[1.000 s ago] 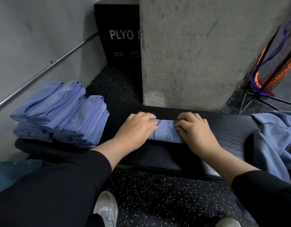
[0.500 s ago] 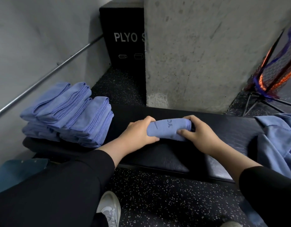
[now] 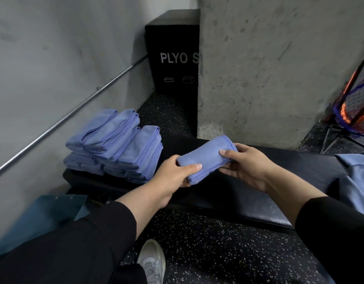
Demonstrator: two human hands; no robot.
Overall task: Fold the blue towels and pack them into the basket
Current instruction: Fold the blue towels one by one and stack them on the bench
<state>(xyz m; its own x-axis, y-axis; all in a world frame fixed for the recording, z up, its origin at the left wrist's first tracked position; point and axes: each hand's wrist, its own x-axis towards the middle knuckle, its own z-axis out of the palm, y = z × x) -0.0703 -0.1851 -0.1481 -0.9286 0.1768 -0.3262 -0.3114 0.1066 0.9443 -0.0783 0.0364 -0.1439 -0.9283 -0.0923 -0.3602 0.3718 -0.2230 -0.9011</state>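
Handrail (image 3: 60,121): a metal bar fixed to the left wall, sloping down toward the near left.
Blue panel (image 3: 39,218): a dark teal surface at lower left, partly hidden by the left sleeve; what it is cannot be told.
Folded towel pile (image 3: 115,144): blue towels stacked in two layers on the left end of the bench, their stitched edges facing the near right.
Plyo box (image 3: 173,56): a black box standing behind the pile in the corner, printed "PLYO S" in white, its right part hidden by the concrete pillar (image 3: 279,68).
Left hand (image 3: 173,175): grips the near-left end of the folded towel, thumb on top, fingers curled underneath.
Folded towel (image 3: 205,160): a compact blue bundle held above the bench between both hands; its long axis runs from near left to far right, with the far-right end higher and its stitched hem along the near side.
Right hand (image 3: 246,165): pinches the far-right end of the towel, thumb on top, fingers beneath.
Bench (image 3: 238,197): a black padded bench running left to right under the hands.
Loose towels (image 3: 357,181): unfolded blue cloth heaped on the right end of the bench.
Net (image 3: 355,107): orange and blue mesh on a black frame at the far right.
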